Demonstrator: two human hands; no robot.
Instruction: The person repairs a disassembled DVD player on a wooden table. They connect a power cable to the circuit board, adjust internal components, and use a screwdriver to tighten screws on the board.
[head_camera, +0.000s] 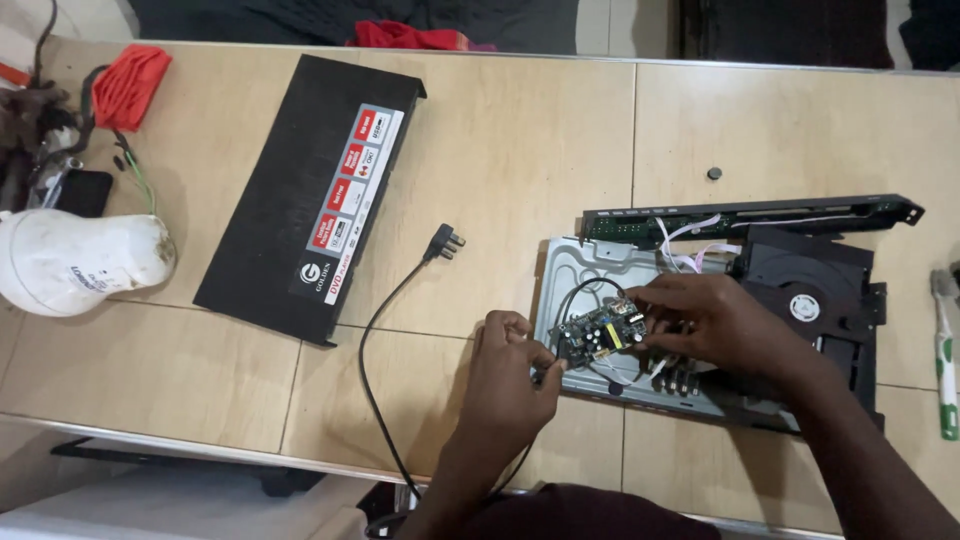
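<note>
Green, the small printed circuit board studded with yellow and black components lies right of centre in the frame, raised slightly over the grey metal chassis tray of an opened disc player. The left hand comes up from the lower middle of the frame, its fingers pressed together in a pinch on the board's left edge, where a black lead joins it. The right hand reaches in from the lower right, its fingers curled and pinching the board's right side from above. White wires run from the tray to the long black front panel, which lies detached along the tray's upper edge. The black disc drive unit occupies the tray's right half. A black power cord ending in a three-pin plug trails across the pale wooden desk toward the lower edge of the frame. The black metal top cover, bearing red and white stickers, lies at an angle in the upper left. A white rounded container and a folded red cloth sit at the far left, and a green-and-white toothbrush lies at the right edge.
</note>
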